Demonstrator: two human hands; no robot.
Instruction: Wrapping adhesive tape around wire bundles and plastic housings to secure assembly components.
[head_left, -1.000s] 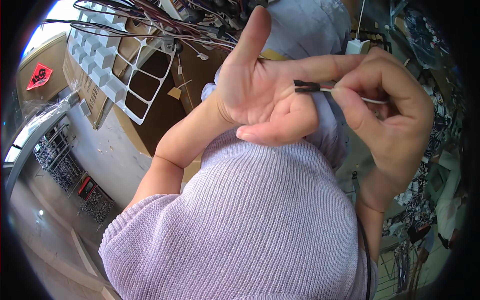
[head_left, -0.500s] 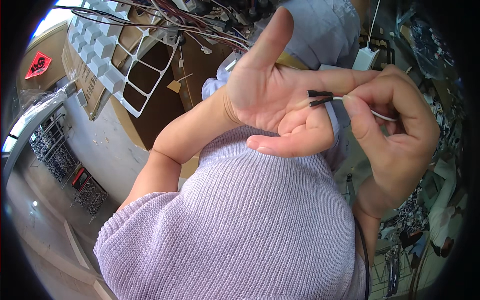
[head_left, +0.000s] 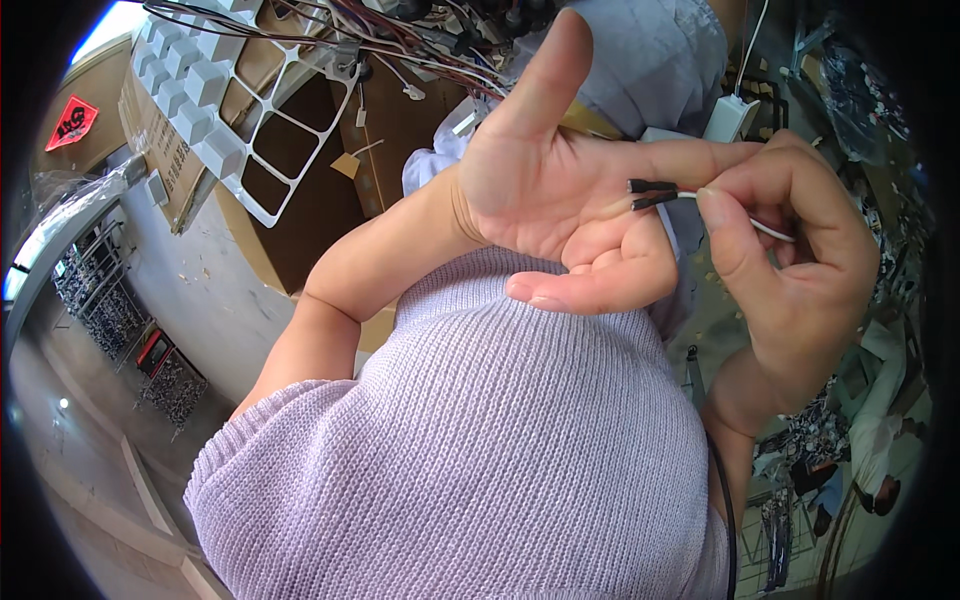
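Note:
My right hand (head_left: pixel 805 255) pinches a thin wire pair (head_left: pixel 770 229) between thumb and forefinger. One visible strand is white. Two small black-sleeved ends (head_left: pixel 654 194) stick out to the left of the pinch, side by side over the palm of my left hand. That left hand (head_left: pixel 565 190) is turned palm up with its thumb raised. Its index finger reaches toward the right hand, and the tip is hidden behind the right fingers. The other left fingers curl loosely, with nothing visible in them.
Bundled dark and reddish wires (head_left: pixel 410 45) hang at the top. Left of them are a white moulded tray (head_left: pixel 215 150), a white open frame (head_left: pixel 285 215) and a cardboard box (head_left: pixel 335 195). Pale blue fabric (head_left: pixel 640 70) lies beyond my hands. Another person (head_left: pixel 875 450) is at the lower right.
The black-sleeved ends have shifted slightly right with the right hand's grip. Both hands keep nearly the same pose; the view has moved a little.

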